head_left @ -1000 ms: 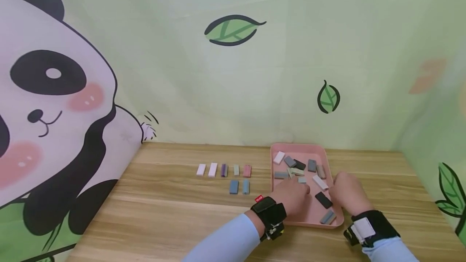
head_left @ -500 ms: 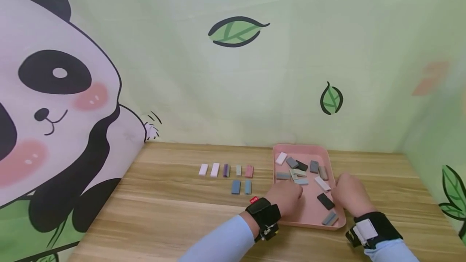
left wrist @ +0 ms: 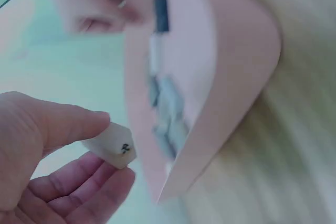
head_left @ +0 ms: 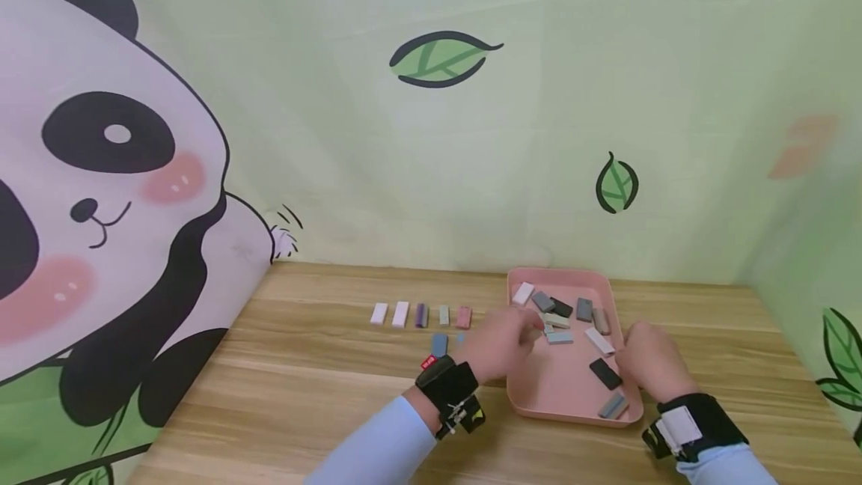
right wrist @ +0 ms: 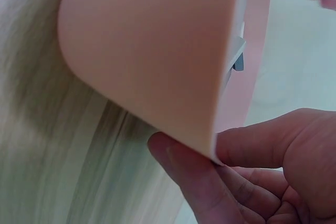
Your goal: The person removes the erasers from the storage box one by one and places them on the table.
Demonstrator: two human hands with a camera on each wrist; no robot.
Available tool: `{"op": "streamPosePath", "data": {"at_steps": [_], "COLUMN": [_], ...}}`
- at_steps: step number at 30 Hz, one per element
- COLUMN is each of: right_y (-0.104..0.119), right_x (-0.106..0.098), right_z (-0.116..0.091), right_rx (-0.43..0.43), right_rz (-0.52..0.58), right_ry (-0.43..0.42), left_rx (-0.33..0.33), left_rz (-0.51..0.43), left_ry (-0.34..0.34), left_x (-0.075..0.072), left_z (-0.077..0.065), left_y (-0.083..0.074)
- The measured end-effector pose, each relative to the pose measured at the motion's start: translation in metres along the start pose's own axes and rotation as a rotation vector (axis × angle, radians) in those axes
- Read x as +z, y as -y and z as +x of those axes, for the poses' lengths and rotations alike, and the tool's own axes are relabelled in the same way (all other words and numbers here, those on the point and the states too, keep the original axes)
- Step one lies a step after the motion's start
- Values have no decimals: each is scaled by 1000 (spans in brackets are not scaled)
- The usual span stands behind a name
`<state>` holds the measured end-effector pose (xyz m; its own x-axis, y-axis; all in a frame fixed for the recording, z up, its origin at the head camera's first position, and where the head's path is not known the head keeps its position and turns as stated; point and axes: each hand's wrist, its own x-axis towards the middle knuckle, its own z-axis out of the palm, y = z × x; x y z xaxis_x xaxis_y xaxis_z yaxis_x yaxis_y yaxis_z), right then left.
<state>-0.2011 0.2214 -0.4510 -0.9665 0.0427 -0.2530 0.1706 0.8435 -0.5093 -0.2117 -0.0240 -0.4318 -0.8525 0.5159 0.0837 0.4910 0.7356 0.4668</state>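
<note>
My left hand (head_left: 498, 343) is above the left edge of the pink tray (head_left: 552, 395) in the head view. In the left wrist view its thumb and fingers pinch a small pale block (left wrist: 111, 145) with a dark mark on one face; the head view does not show this block clearly. At the tray's right side is my right hand (head_left: 653, 359). The right wrist view shows its thumb inside and fingers outside, gripping the tray wall (right wrist: 152, 51). Inside the tray lie several small blocks, among them a black block (head_left: 605, 373) and a white block (head_left: 599, 341).
Left of the tray, small blocks stand in rows on the wooden table (head_left: 303, 365): two white ones, a purple block (head_left: 420, 315), a pale green block (head_left: 444, 315), a red block (head_left: 464, 316) and a blue block (head_left: 439, 344). A printed backdrop (head_left: 323, 133) rises behind.
My left hand has lifted from the tray's inside and moved left, now partly covering the lower row of blocks. The right hand stays at the tray's edge. The head view has shifted slightly.
</note>
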Motion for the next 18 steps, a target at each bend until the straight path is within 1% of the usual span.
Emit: {"op": "streamPosePath", "data": {"at_steps": [1, 5, 6, 9, 12, 13, 15, 18], "right_y": [0, 1, 1, 2, 3, 3, 3, 2], "right_x": [1, 2, 2, 1, 0, 0, 1, 2], "right_z": [0, 0, -1, -1, -1, -1, -2, -2], "right_rx": [1, 15, 14, 2, -8, -9, -8, -12], "right_rz": [4, 8, 5, -11, -20, -21, -18, -14], "right_ry": [1, 12, 12, 8, 1, 1, 3, 7], "left_rx": [-30, -146, -173, -255, -323, -347, -384, -441], "left_rz": [-27, -100, -136, -200, -240, -237, -235, -218], "left_ry": [-19, -136, -162, -250, -324, -347, -381, -415], "left_x": [-8, -37, -43, -57, -63, -64, -63, -56], "left_z": [-3, -14, -16, -25, -32, -35, -40, -50], "left_y": [3, 22, 27, 47, 68, 74, 86, 100]}}
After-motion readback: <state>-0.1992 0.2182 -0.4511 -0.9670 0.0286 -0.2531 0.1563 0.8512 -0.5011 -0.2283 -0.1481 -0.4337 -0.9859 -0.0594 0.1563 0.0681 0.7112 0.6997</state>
